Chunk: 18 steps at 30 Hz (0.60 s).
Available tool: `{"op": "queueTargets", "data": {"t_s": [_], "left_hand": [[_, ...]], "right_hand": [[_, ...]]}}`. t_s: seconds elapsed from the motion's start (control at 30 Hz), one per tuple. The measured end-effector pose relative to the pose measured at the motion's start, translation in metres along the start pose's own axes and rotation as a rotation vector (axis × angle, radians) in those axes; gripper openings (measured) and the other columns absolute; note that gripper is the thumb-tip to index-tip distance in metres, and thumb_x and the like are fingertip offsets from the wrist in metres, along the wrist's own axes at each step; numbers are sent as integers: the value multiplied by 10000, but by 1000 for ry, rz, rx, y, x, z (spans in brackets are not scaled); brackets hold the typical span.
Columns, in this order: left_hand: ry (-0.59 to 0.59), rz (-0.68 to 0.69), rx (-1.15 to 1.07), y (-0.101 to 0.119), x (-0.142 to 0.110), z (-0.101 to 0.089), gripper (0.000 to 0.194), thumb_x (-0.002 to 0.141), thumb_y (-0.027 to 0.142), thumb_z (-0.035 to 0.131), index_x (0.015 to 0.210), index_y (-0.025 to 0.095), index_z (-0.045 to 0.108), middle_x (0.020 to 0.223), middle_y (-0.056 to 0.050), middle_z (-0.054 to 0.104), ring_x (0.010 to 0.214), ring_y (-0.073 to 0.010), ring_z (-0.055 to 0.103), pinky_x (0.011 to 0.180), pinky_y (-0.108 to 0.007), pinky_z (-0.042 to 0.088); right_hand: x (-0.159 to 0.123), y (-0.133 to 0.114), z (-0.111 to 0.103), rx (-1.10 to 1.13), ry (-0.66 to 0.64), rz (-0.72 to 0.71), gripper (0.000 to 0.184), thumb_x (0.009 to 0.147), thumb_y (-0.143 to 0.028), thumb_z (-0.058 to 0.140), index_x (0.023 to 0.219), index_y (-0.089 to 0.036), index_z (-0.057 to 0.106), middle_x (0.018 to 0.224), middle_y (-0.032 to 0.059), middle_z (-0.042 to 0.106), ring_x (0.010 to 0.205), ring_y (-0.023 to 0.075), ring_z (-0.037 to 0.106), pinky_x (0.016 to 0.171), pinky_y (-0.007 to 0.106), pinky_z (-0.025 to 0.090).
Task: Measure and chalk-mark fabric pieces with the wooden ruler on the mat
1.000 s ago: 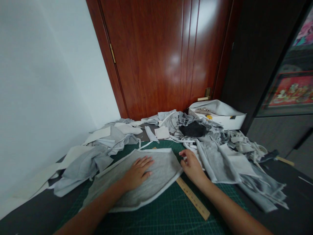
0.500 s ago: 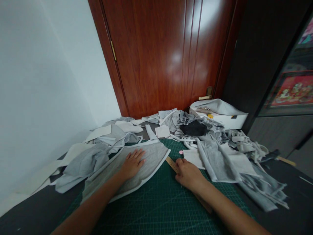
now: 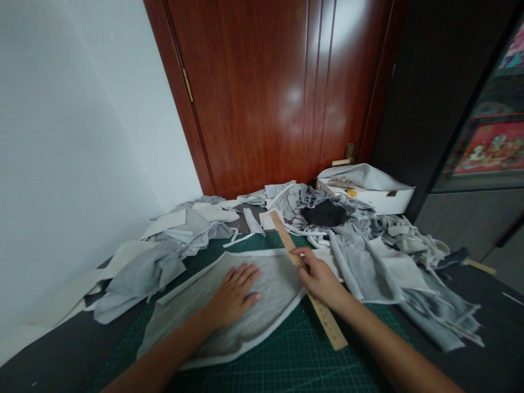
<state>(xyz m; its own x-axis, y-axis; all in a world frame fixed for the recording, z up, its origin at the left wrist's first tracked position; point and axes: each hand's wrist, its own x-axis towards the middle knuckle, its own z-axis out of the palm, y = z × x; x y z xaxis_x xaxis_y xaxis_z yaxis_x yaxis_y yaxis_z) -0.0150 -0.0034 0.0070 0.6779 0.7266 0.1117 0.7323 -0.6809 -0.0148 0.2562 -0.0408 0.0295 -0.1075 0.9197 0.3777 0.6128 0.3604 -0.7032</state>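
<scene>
My left hand [image 3: 233, 295] lies flat with fingers spread on a grey fabric piece with a white border [image 3: 196, 316], which rests on the green cutting mat [image 3: 286, 360]. My right hand [image 3: 321, 278] grips a long wooden ruler [image 3: 327, 322] near its middle. The ruler runs diagonally from the far fabric pile toward me, along the right edge of the grey piece.
Heaps of grey and white fabric scraps [image 3: 164, 245] lie to the left and more [image 3: 393, 267] to the right. A white box [image 3: 368, 194] stands at the back before a brown door [image 3: 266, 93]. A white wall [image 3: 61, 136] is on the left.
My right hand has taken hold of the ruler and lifted its far end up and forward. My left hand has slid the grey fabric back to the right beneath it.
</scene>
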Motion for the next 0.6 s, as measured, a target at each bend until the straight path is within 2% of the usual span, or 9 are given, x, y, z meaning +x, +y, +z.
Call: {"op": "queueTargets", "data": {"t_s": [0.1,0.23,0.33,0.4,0.47,0.6], "left_hand": [[-2,107,-32,28,-3,-2,563,959,484,395,1457,236,311,1522,-69,306,1417,-268,212,1135,-526,195],[-28,188,-66,60,-2,-6,605,946,540,383,1444,200,340,1511,-110,324,1408,-284,233,1142,-533,173],[-26,252,-104,77,0,-9,622,924,545,436,1429,191,361,1499,-124,347,1401,-273,251,1152,-510,159],[-11,277,-146,81,1,-10,601,905,497,506,1414,203,378,1482,-109,378,1393,-265,267,1156,-498,167],[22,255,-213,78,1,-9,497,906,373,535,1369,228,430,1442,-75,438,1359,-239,329,1151,-465,215],[160,55,-326,54,-1,-4,306,897,147,438,1170,210,560,1247,-61,577,1188,-188,499,1061,-378,387]], "right_hand": [[-7,-7,12,69,-115,-116,319,883,-207,407,1199,-198,456,740,-9,596,652,164,572,624,256,405],[-11,-8,18,187,-216,-175,525,902,-218,430,1406,-197,284,847,11,643,742,161,607,699,267,459],[-11,-7,16,210,-300,-193,462,886,-179,435,1345,-202,397,959,37,670,851,169,637,785,285,481],[-11,-8,13,167,-325,-223,397,872,-152,437,1259,-216,494,1095,49,660,981,180,625,872,295,461],[-11,-10,10,94,-310,-220,371,882,-150,418,1233,-214,518,1157,58,646,1042,190,610,906,298,444],[-12,-13,7,-95,-267,-130,371,906,-175,383,1260,-182,495,1091,85,671,961,207,640,841,302,458]]}}
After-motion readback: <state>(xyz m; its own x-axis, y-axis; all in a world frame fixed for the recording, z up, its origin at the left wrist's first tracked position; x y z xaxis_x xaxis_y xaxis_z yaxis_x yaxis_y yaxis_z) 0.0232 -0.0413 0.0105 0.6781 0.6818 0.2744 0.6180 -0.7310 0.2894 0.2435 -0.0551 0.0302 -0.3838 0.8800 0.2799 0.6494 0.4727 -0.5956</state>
